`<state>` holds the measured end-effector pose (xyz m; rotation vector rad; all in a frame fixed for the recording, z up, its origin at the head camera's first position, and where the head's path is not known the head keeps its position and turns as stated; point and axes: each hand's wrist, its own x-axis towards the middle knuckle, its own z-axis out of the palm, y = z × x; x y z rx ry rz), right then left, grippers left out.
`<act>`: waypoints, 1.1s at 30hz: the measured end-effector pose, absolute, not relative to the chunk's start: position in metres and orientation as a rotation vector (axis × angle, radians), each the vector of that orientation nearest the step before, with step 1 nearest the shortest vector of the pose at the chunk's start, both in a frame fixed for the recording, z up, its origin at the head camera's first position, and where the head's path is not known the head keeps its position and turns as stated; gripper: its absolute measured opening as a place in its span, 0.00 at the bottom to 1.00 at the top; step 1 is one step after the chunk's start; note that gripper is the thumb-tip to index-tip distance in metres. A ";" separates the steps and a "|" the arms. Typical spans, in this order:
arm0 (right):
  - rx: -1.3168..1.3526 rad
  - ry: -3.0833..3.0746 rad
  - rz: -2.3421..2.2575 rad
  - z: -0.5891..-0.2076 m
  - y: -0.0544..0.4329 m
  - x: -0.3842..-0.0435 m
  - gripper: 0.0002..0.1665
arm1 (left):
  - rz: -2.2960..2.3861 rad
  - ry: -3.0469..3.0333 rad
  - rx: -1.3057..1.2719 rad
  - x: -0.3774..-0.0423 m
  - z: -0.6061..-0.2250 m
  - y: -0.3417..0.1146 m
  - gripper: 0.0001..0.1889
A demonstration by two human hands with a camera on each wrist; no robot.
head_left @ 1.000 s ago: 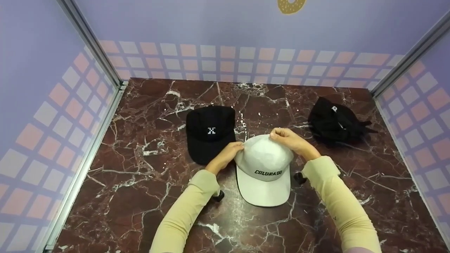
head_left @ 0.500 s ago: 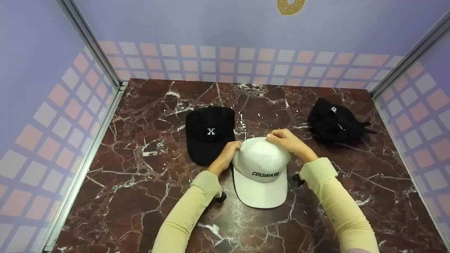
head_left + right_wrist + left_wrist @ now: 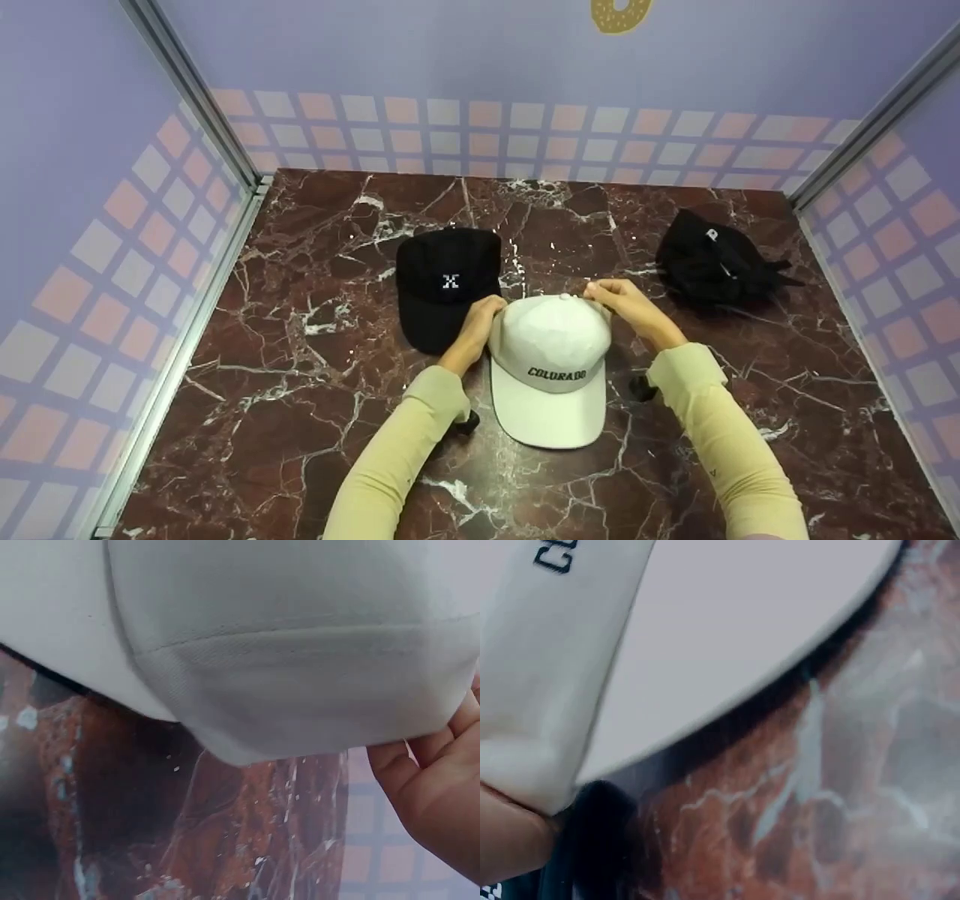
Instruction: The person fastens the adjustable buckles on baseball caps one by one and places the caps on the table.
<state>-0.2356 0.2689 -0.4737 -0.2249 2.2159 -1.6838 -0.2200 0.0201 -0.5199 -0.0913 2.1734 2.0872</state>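
Observation:
A white cap (image 3: 551, 341) lettered COLORADO has its brim towards me, crown up, in the head view. My left hand (image 3: 474, 334) holds its left side edge; in the left wrist view a digit (image 3: 510, 840) presses against the white cloth beside the brim (image 3: 727, 630). With my right hand (image 3: 631, 306) I grip the rear right edge. The right wrist view shows that hand's fingers (image 3: 427, 754) at the lower rim of the crown (image 3: 300, 690), partly hidden behind it. Left of the white cap lies a black cap (image 3: 450, 255) with a white X-like mark, close to my left hand.
Another black cap (image 3: 705, 259), with a white P and loose straps, lies crumpled at the back right. The dark red marbled table (image 3: 330, 420) is walled in by lilac panels (image 3: 480, 60) with pink and grey squares at the back and both sides.
The white cap has shifted slightly left and towards me. My right hand has slid from near the crown's top to its rear right edge; the left hand has moved slightly left. Both black caps stay put.

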 end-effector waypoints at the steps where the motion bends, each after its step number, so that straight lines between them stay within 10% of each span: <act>1: -0.220 2.209 -1.695 -0.475 0.270 -0.235 0.15 | 2.057 2.204 -0.083 -0.220 -0.519 0.020 0.09; 14: -0.218 2.039 -1.745 -0.472 0.262 -0.222 0.12 | 1.603 2.363 0.215 -0.221 -0.508 0.031 0.11; 33: -0.223 1.988 -1.935 -0.492 0.250 -0.231 0.15 | 2.126 1.961 0.032 -0.229 -0.506 0.041 0.11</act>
